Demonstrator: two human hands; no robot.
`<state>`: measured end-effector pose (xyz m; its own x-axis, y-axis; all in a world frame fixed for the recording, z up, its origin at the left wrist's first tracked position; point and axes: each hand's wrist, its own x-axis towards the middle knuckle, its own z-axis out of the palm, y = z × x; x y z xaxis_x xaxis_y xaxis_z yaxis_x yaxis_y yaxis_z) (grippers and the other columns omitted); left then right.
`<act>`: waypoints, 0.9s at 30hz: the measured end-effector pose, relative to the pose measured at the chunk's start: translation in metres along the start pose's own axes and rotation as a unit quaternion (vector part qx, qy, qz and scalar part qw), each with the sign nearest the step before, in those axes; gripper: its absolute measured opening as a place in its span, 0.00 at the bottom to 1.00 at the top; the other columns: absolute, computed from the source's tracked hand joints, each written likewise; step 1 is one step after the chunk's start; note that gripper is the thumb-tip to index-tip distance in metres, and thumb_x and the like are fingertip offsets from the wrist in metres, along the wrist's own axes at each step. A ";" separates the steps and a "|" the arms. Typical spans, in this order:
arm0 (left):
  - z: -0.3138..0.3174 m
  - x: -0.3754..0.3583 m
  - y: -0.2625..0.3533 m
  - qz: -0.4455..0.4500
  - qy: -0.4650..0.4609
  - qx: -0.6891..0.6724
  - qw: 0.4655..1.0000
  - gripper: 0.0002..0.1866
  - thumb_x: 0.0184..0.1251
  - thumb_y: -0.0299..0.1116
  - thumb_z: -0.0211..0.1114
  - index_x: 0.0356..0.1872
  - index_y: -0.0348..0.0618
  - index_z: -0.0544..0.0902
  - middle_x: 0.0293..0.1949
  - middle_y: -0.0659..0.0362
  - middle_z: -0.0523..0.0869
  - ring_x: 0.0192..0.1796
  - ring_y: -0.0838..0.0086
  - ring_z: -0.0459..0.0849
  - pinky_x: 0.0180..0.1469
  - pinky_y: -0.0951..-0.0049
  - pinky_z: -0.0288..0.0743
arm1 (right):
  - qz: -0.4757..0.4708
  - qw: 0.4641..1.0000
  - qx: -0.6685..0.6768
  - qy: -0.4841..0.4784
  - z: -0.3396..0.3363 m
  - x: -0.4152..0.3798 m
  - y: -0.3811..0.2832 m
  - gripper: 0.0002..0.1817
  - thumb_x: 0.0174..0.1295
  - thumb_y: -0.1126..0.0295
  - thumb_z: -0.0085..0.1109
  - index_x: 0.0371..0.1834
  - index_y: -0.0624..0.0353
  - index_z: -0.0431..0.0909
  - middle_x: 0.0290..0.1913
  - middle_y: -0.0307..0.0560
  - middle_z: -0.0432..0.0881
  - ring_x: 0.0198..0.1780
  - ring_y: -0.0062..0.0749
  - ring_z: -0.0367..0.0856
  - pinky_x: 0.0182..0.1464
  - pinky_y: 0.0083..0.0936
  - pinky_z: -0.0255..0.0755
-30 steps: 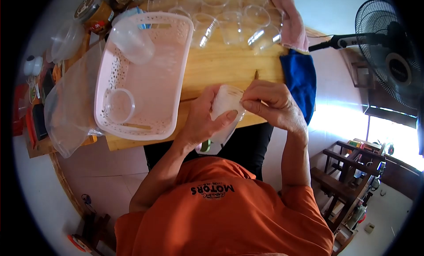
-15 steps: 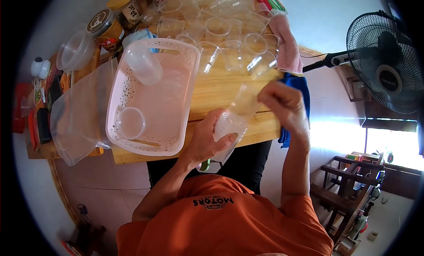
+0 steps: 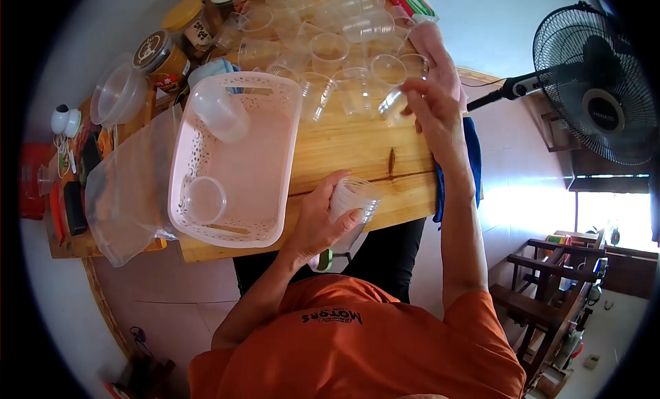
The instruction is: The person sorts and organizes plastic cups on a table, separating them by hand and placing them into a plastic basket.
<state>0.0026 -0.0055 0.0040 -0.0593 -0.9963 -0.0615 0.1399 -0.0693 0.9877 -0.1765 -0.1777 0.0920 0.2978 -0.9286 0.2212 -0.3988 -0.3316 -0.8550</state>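
Note:
My left hand is wrapped round a stack of nested clear plastic cups, held tilted near the table's front edge with the rims facing up and away. My right hand reaches over the far right of the table, fingers curved and apart, fingertips right at a tilted clear cup that they partly cover. Beside that cup stand other single clear cups, with many more behind them.
A pink basket left of my hands holds a frosted cup stack and a clear cup. Jars, a clear plastic bag and bowls lie further left. A pink cloth and a fan are right.
My right hand has moved away from the stack, forward to the tilted cup. The cup that stuck out of the stack now sits nested in it. My left hand keeps its hold.

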 end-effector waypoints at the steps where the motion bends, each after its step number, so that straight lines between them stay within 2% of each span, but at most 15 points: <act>1: 0.000 0.000 -0.002 -0.002 -0.004 -0.001 1.000 0.42 0.61 0.50 0.72 0.68 0.31 0.67 0.55 0.46 0.81 0.57 0.64 0.81 0.60 0.67 0.75 | 0.053 0.997 0.009 -0.061 -0.004 -0.009 -0.003 0.11 0.70 0.73 0.56 0.51 0.67 0.79 0.42 0.43 0.84 0.35 0.20 0.80 0.36 0.16 0.73; 2: 0.000 0.001 -0.004 0.006 -0.006 -0.012 1.000 0.42 0.61 0.49 0.72 0.68 0.32 0.67 0.55 0.46 0.81 0.57 0.64 0.81 0.60 0.67 0.75 | 0.055 0.997 0.007 -0.059 -0.008 -0.018 -0.008 0.11 0.70 0.73 0.56 0.51 0.67 0.79 0.42 0.43 0.84 0.35 0.20 0.80 0.36 0.16 0.73; 4: -0.001 0.001 -0.004 0.012 -0.007 -0.022 1.000 0.42 0.61 0.49 0.73 0.68 0.32 0.67 0.55 0.46 0.81 0.56 0.64 0.81 0.60 0.67 0.74 | 0.105 0.982 0.036 -0.151 -0.013 -0.033 -0.016 0.10 0.71 0.71 0.56 0.47 0.66 0.82 0.37 0.41 0.84 0.36 0.19 0.80 0.38 0.18 0.74; 5: -0.002 0.001 -0.001 0.013 -0.010 -0.011 1.000 0.41 0.61 0.48 0.72 0.68 0.32 0.67 0.55 0.47 0.81 0.56 0.65 0.81 0.60 0.68 0.74 | 0.106 0.982 0.037 -0.151 -0.013 -0.040 -0.016 0.10 0.71 0.71 0.56 0.47 0.66 0.82 0.37 0.41 0.84 0.36 0.19 0.80 0.38 0.18 0.74; 7: -0.002 0.001 -0.001 0.013 -0.012 0.002 1.000 0.41 0.62 0.47 0.72 0.68 0.32 0.67 0.55 0.47 0.81 0.56 0.66 0.80 0.60 0.68 0.74 | 0.043 0.962 0.080 -0.257 -0.012 -0.050 -0.016 0.11 0.71 0.68 0.59 0.47 0.64 0.82 0.38 0.41 0.84 0.36 0.20 0.81 0.38 0.19 0.75; 8: -0.001 0.001 -0.002 0.010 -0.010 -0.015 1.000 0.40 0.62 0.46 0.71 0.69 0.32 0.67 0.54 0.48 0.81 0.56 0.67 0.80 0.59 0.68 0.74 | 0.053 0.951 0.050 -0.299 -0.013 -0.053 -0.020 0.11 0.70 0.66 0.61 0.47 0.63 0.82 0.38 0.41 0.85 0.37 0.22 0.81 0.39 0.23 0.76; 9: -0.001 0.000 -0.002 0.007 -0.007 -0.031 0.999 0.40 0.62 0.46 0.71 0.69 0.32 0.66 0.54 0.48 0.81 0.56 0.68 0.80 0.59 0.69 0.74 | -0.003 0.946 0.039 -0.322 -0.010 -0.055 -0.023 0.10 0.71 0.68 0.59 0.46 0.64 0.83 0.38 0.44 0.84 0.34 0.21 0.79 0.33 0.22 0.71; 11: 0.000 0.000 -0.001 0.009 -0.007 -0.025 1.000 0.40 0.62 0.46 0.71 0.69 0.32 0.66 0.54 0.48 0.81 0.55 0.68 0.80 0.59 0.69 0.74 | -0.049 0.940 0.022 -0.338 -0.004 -0.060 -0.028 0.08 0.68 0.70 0.62 0.43 0.64 0.84 0.36 0.44 0.84 0.33 0.25 0.80 0.34 0.24 0.72; 17: -0.001 0.000 -0.001 0.023 -0.003 -0.005 1.000 0.40 0.62 0.44 0.71 0.69 0.31 0.67 0.52 0.49 0.83 0.53 0.70 0.81 0.58 0.71 0.74 | -0.075 0.938 0.013 -0.337 0.007 -0.068 -0.021 0.07 0.67 0.71 0.63 0.39 0.66 0.84 0.32 0.46 0.82 0.31 0.32 0.80 0.33 0.25 0.73; 21: 0.001 0.000 0.000 0.024 0.003 -0.017 1.000 0.40 0.62 0.44 0.71 0.69 0.30 0.67 0.52 0.49 0.83 0.52 0.70 0.82 0.56 0.71 0.75 | -0.085 0.935 -0.013 -0.345 0.009 -0.070 -0.024 0.06 0.66 0.72 0.63 0.38 0.66 0.83 0.31 0.46 0.82 0.31 0.33 0.80 0.33 0.26 0.73; 27: -0.002 0.002 -0.011 0.043 0.000 0.036 0.998 0.38 0.61 0.44 0.72 0.67 0.30 0.69 0.51 0.47 0.84 0.51 0.69 0.83 0.55 0.70 0.77 | -0.116 0.951 -0.050 -0.282 0.010 -0.069 -0.030 0.05 0.66 0.75 0.62 0.35 0.66 0.81 0.30 0.47 0.81 0.29 0.33 0.79 0.31 0.25 0.72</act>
<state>0.0026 -0.0066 -0.0074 -0.0491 -0.9985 0.0239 0.0740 0.0202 0.9971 -0.1766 -0.1023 0.0981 0.7944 -0.6009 0.0885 -0.3372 -0.5575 -0.7586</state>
